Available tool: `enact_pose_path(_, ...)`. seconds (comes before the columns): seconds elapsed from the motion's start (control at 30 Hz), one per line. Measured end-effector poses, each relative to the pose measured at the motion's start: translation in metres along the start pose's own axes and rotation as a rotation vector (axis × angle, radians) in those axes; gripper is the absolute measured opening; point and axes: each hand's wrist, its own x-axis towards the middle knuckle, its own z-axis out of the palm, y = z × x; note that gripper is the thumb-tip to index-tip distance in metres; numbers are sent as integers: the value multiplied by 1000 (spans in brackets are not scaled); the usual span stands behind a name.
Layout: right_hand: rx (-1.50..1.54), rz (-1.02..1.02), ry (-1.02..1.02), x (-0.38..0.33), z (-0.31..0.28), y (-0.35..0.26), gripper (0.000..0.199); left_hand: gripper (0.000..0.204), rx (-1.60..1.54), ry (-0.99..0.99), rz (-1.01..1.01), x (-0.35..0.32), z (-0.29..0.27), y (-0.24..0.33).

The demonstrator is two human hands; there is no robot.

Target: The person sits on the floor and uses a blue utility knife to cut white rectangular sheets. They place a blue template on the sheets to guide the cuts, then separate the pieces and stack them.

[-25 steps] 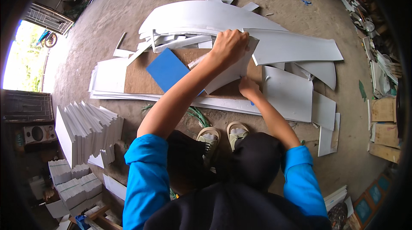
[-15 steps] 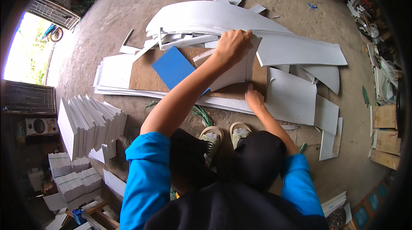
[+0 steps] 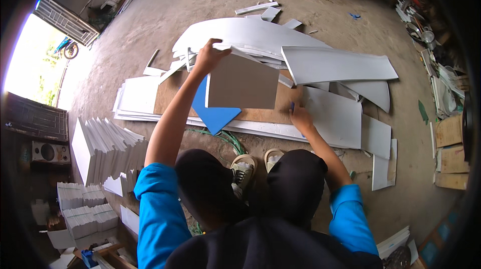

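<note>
Lifted since the earlier frames, the grey square board [image 3: 242, 82] now stands tilted up off the brown plywood sheet [image 3: 260, 113], where before it lay nearly flat. The left hand [image 3: 209, 57] grips its upper left corner, fingers curled over the edge. Behind the board's lower left, the blue sheet [image 3: 214, 113] lies on the plywood. The right hand [image 3: 300, 116] rests on the plywood's right end, closed around what seems a small blue tool, too small to tell. White cut panels [image 3: 330, 63] lie spread on the concrete floor [image 3: 165, 13] around them.
</note>
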Motion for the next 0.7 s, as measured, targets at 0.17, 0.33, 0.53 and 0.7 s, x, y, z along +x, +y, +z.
enact_pose_path(0.17,-32,25,-82,12,-5,3,35,45,-387,-47,-320,-51,-32,-29)
enact_pose_path(0.33,-164,-142,21,9,-16,-44,37,47,-748,-163,-447,-133,-68,-61)
enact_pose_path(0.53,315,-490,-268,41,6,-105,33,48,-838,-100,-470,-213,-102,-55)
enact_pose_path(0.7,655,-459,-889,29,-6,-229,53,43,-849,340,-459,-300,-160,-36)
